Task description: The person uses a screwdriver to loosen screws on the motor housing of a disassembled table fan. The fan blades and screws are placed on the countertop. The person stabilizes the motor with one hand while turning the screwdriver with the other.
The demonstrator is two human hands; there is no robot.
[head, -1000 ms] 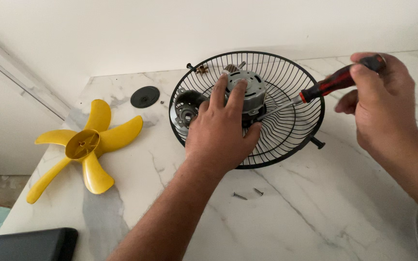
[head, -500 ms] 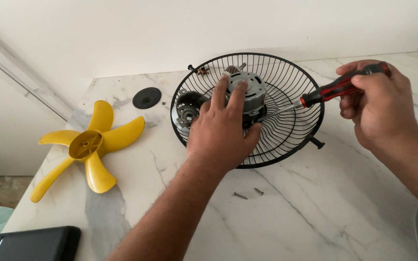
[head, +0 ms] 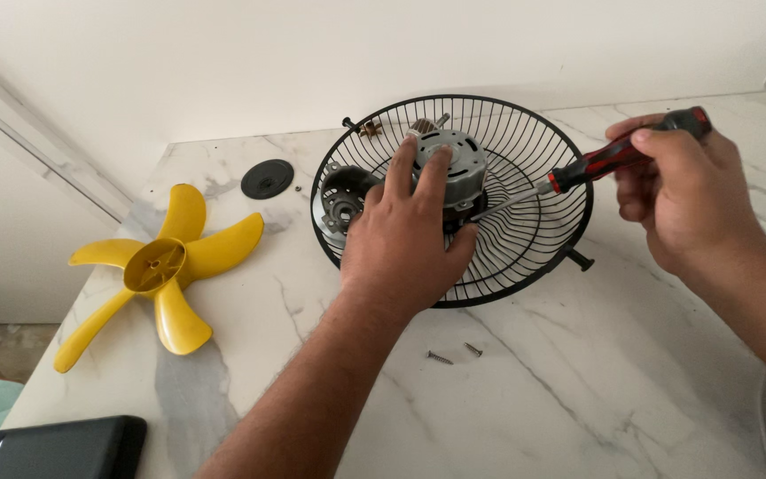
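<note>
Landmark: motor [head: 454, 168], a grey metal housing sitting at the centre of the black wire guard [head: 525, 257], which lies flat on the marble counter [head: 578, 390]. Left hand [head: 405, 244] rests on the motor from the near side, palm down, fingers [head: 401, 168] spread flat over the housing top, thumb hooked round its right flank; it presses rather than wraps, nothing enclosed. Right hand [head: 680, 200] is to the right of the motor, fingers curled tight around the red-and-black handle of a screwdriver [head: 613, 158]. Screwdriver long axis runs from upper right down to lower left; the shaft crosses over the guard wires and the tip meets the motor's lower right side, just beside the left thumb. Exact screw head under the tip is hidden. Left hand is the nearer one to the motor; right hand stands well off at handle length. Two loose screws [head: 454, 353] lie on the counter nearer than the guard. Yellow fan blade [head: 157, 266] lies well left of the motor.
</note>
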